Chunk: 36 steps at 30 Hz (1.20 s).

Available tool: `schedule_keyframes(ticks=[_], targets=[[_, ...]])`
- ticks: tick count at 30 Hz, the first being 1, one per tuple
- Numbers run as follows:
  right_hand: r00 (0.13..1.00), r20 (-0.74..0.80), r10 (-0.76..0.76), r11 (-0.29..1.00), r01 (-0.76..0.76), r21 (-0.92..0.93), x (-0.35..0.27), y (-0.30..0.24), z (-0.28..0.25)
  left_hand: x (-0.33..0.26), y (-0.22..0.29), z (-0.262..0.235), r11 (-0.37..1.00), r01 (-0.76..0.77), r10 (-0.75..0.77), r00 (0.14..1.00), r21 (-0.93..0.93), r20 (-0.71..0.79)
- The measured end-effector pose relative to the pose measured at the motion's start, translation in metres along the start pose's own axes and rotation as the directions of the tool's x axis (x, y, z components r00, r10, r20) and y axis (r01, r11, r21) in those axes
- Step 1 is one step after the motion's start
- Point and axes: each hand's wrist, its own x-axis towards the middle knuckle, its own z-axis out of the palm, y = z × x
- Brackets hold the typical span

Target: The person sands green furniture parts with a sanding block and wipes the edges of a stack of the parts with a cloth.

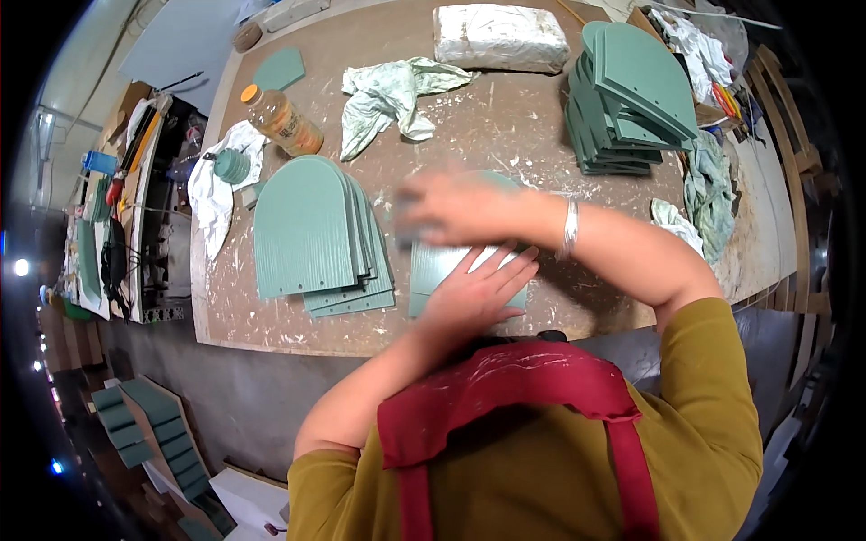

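Observation:
A green panel (435,266) lies on the worktable in front of me, mostly covered by my hands and arm. My left hand (480,287) rests flat on its near part, fingers stretched out. Over the panel's left side, my right hand (456,207) is smeared by motion. Its fingers are bent round something dark grey (408,227), too blurred to name. Left of the panel is a loose stack of round-topped green panels (304,225), with small holes along the near edge. More such panels form a taller, uneven pile (639,86) at the far right.
A bottle with an orange cap (284,122) lies near a crumpled cloth (390,101). A white wrapped block (502,38) sits at the back. A small green piece (280,68) lies far left. Rags (710,194) hang at the right; a cluttered shelf (135,207) stands left of the table.

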Motion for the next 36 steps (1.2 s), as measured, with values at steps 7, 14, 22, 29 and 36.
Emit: schedule_keyframes(ticks=[7, 14, 22, 29, 36], targets=[[0.988, 0.053, -0.145, 0.986, 0.148, -0.073, 0.006, -0.016, 0.003, -0.004, 0.002, 0.006, 0.999, 0.011, -0.012, 0.999, -0.038, -0.035], [0.960, 0.180, -0.214, 0.971, 0.230, -0.071, 0.005, -0.038, -0.003, -0.009, -0.002, 0.027, 0.991, 0.036, -0.044, 0.997, -0.130, -0.063], [0.833, -0.382, 0.400, 0.868, -0.478, -0.134, -0.052, 0.079, -0.025, 0.003, -0.011, 0.001, 0.957, 0.108, -0.132, 0.989, -0.270, -0.069], [0.537, -0.450, 0.714, 0.698, -0.486, 0.527, -0.129, 0.041, 0.012, 0.040, -0.095, -0.016, 0.775, 0.568, -0.623, 0.760, -0.277, -0.187], [0.462, -0.471, 0.751, 0.643, -0.351, 0.681, -0.159, 0.019, 0.036, 0.049, -0.105, -0.014, 0.519, 0.454, -0.714, 0.696, -0.724, -0.075]])
